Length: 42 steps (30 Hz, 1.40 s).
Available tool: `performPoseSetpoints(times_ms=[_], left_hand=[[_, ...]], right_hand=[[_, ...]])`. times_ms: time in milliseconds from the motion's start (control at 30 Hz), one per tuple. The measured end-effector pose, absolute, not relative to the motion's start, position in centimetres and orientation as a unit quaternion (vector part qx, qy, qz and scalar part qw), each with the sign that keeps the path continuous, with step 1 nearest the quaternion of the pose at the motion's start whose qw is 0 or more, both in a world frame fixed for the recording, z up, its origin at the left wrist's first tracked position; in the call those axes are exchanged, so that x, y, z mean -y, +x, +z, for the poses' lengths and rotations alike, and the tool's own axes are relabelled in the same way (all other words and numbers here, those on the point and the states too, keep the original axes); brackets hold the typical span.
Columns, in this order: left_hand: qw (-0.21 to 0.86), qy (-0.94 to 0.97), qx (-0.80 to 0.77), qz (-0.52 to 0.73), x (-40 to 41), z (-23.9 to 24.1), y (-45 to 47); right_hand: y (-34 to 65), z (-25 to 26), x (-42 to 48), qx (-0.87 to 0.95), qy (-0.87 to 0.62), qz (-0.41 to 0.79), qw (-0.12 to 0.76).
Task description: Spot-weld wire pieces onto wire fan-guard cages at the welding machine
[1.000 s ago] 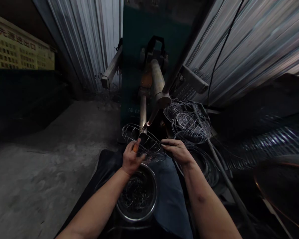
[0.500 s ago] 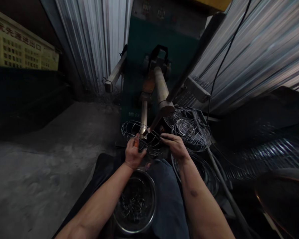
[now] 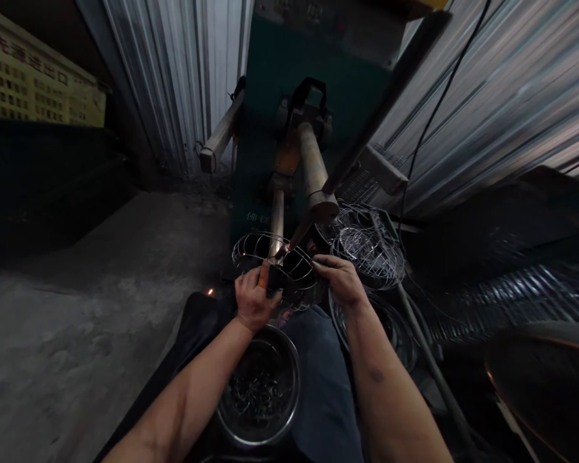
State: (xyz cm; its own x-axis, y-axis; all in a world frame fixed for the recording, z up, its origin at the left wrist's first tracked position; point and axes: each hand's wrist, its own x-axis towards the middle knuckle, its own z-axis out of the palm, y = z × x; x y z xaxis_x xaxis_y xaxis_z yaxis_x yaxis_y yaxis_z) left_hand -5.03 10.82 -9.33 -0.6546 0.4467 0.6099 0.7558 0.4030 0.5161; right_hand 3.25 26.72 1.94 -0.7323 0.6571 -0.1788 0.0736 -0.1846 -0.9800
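Both my hands hold a round wire basket frame (image 3: 251, 247) under the tip of a green spot-welding machine (image 3: 299, 116). My left hand (image 3: 253, 299) is closed on the frame's near rim, thumb up. On the right side of that rim my right hand (image 3: 340, 280) pinches the wire. The welder's upper electrode arm (image 3: 313, 173) slants down onto the frame, where a small glow shows at the contact point. A spark (image 3: 210, 292) lies on the floor to the left.
A steel bowl (image 3: 289, 421) of small wire pieces rests on my lap. Several finished wire frames (image 3: 369, 247) are stacked right of the machine. Corrugated metal walls stand behind and to the right. Bare concrete floor (image 3: 77, 321) lies to the left. A dark round object (image 3: 545, 379) sits at far right.
The wire frame has been shifted a little under the electrode, and both hands moved slightly up with it. A spark now shows on the floor at left.
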Motion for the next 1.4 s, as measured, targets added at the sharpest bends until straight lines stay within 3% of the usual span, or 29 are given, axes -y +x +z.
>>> performPoseSetpoints(times_ms=[333, 933, 1400], left_hand=[[0.213, -0.421, 0.797, -0.377, -8.3, -5.3, -5.4], [0.045, -0.563, 0.797, -0.214, -5.5, 2.7, -9.6], [-0.050, -0.588, 0.793, -0.154, -6.0, 5.2, -10.8]], right_hand=[[3.2, 1.4, -26.9, 0.532, -0.307, 0.773, 0.156], [4.3, -1.8, -22.5, 0.466, -0.350, 0.779, 0.231], [4.2, -0.9, -22.2, 0.458, -0.352, 0.791, 0.201]])
